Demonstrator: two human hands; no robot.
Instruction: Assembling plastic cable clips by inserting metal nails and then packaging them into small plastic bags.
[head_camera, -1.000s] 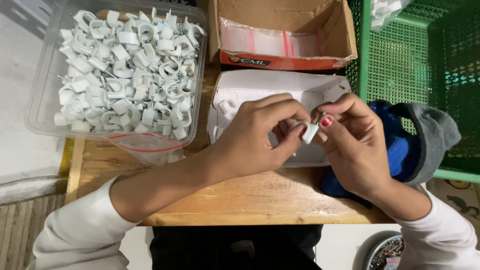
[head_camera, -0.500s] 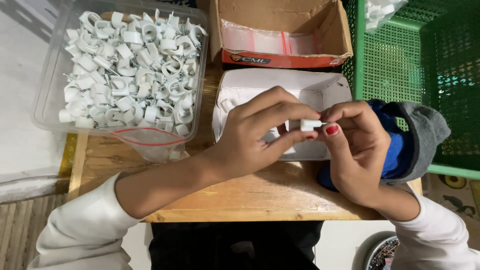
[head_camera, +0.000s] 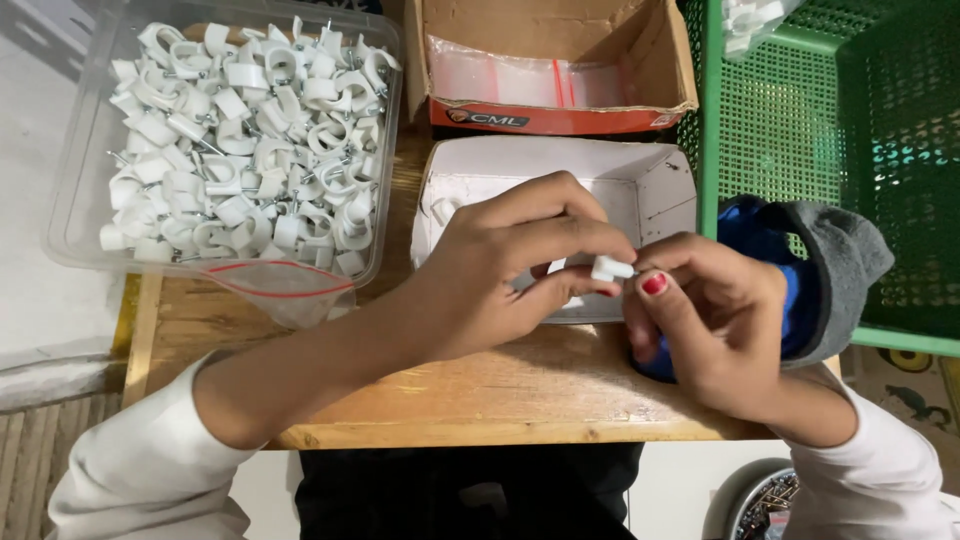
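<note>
On the far left we see a clear plastic tub (head_camera: 70, 215) full of white cable clips (head_camera: 245, 140), many with a small nail in them. A thin clear bag with a red line (head_camera: 285, 290) lies just under the tub's near edge, on the wooden table (head_camera: 520, 395).

Moving right, our left hand (head_camera: 500, 270) comes in from the lower left, over a low white carton tray (head_camera: 655, 180). Its fingers are bent and closed narrow: the thumb from below and the forefinger from above pinch one small white clip (head_camera: 610, 267). The clip is in the air, just above the near edge of the white tray, exactly between our two hands.

The clip lies with its long axis about left to right. Its left part is hidden inside the left fingertips, and its free end points to the right, toward the right hand (head_camera: 720, 320). The right thumb, with a red nail, touches or nearly touches this free end; we cannot tell if it really presses on it. The other right fingers are curled in, and we cannot see anything else inside them. So both hands are at the clip, but the left one carries it.

Behind the tray stands an open brown cardboard box (head_camera: 640, 60) with small clear bags inside. Under the right hand lies a blue and grey cloth (head_camera: 830, 260), and at the far right stands a green plastic basket (head_camera: 880, 150).
</note>
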